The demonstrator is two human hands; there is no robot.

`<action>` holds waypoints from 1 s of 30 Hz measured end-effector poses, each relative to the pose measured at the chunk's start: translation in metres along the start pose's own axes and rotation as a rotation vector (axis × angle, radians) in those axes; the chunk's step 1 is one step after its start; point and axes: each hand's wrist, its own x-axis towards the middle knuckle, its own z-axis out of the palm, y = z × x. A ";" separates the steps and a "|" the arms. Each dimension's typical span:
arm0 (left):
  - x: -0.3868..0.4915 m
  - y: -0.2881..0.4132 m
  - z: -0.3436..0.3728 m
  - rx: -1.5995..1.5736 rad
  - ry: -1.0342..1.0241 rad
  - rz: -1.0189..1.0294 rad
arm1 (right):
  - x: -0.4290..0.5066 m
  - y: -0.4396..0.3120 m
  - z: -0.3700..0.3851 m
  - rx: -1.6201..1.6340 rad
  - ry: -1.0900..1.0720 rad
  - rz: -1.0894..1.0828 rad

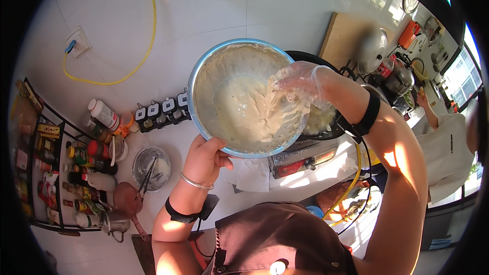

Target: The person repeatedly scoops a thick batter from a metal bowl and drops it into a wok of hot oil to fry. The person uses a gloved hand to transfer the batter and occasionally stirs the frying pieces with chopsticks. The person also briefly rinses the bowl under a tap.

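Observation:
My left hand (208, 158) grips the near-left rim of a blue-edged metal bowl (192, 112), which is raised and tilted. Pale, thick batter (244, 107) lies in the bowl and coats its walls. In a clear plastic glove, my right hand (300, 84) reaches over the bowl's right side, its fingers in batter-coated food pieces; the kind of food cannot be told. Behind the right side of the bowl, partly hidden by it and my wrist, a black wok (336, 131) sits on a gas stove (301, 160) with pale, bubbling food (321, 120) in it.
Left on the counter are a small metal bowl (151, 169) with dark tongs (147, 179), a reddish pan (126, 198) and a spice rack (162, 112). A shelf of bottles (57, 168) stands far left. A cutting board (340, 38) leans behind the wok. Another person (445, 152) is at right.

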 end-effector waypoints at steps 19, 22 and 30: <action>-0.002 0.011 -0.029 -0.063 0.113 0.066 | 0.010 -0.034 0.027 -0.538 0.155 -0.017; -0.004 0.010 -0.026 -0.067 0.139 0.032 | 0.010 -0.045 0.032 -0.535 0.165 -0.041; -0.010 0.008 -0.018 -0.035 0.140 0.001 | 0.012 -0.056 0.042 -0.959 0.111 -0.145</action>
